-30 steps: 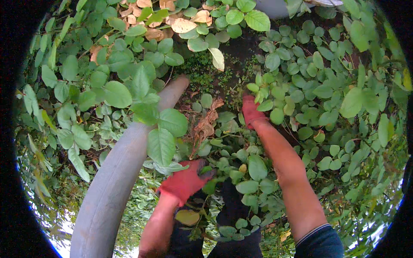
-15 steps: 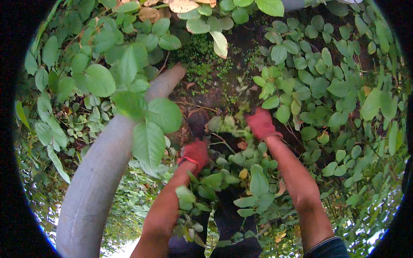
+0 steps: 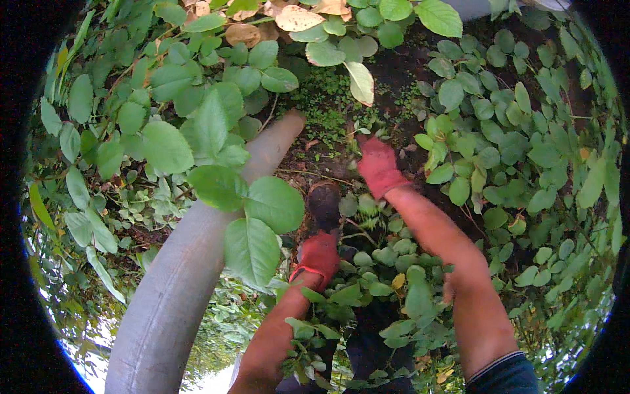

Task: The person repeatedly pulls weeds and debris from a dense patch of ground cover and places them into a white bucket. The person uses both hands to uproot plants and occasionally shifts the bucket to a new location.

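Note:
Both of my hands wear red gloves. My right hand (image 3: 380, 169) reaches down to the dark soil (image 3: 410, 125), its fingers drawn together beside small green weeds (image 3: 328, 125). Whatever lies between those fingertips is too small to make out. Lower and further left, my left hand (image 3: 319, 257) is curled, its fingertips mostly hidden, so what it holds does not show. Just beyond it is a dark rounded thing (image 3: 325, 203) that looks like the toe of a shoe. Leafy stems (image 3: 357, 289) hang between my forearms and partly cover my dark-clad legs (image 3: 377, 348).
A thick grey pipe (image 3: 174, 295) curves up from the lower left toward the soil. Broad green leaves (image 3: 252, 249) hang in front of it. Dense leafy plants (image 3: 518, 151) crowd the right side, and dry brown leaves (image 3: 298, 18) lie at the top.
My right hand has moved left and further away over the soil, from beside the leafy stems. My left hand stays by the dark rounded thing. The whole view has shifted slightly.

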The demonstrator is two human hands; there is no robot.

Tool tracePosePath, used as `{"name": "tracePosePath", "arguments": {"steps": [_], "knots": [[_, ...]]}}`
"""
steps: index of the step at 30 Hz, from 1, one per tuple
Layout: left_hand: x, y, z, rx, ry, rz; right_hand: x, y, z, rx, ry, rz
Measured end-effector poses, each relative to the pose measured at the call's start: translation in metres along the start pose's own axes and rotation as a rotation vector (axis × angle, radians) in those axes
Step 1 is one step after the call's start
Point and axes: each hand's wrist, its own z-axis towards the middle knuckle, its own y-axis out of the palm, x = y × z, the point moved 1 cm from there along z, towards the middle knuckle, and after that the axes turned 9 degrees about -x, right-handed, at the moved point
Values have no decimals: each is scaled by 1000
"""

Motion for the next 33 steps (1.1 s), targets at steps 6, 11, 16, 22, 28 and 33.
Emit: {"name": "tracePosePath", "arguments": {"steps": [6, 11, 16, 22, 28, 33], "knots": [[9, -19, 1, -37, 24, -29, -26, 11, 79, 167, -216, -324], [6, -11, 5, -3, 46, -55, -51, 37, 74, 56, -295, -42], [1, -5, 8, 18, 16, -87, -15, 1, 41, -166, -339, -121], [2, -9, 10, -73, 4, -125, -25, -84, 95, 444, -368, 90], [14, -30, 13, -121, 59, -77, -43, -38, 156, 379, -265, 223], [7, -17, 10, -33, 7, -55, 5, -23, 98, -113, -330, 413]]}}
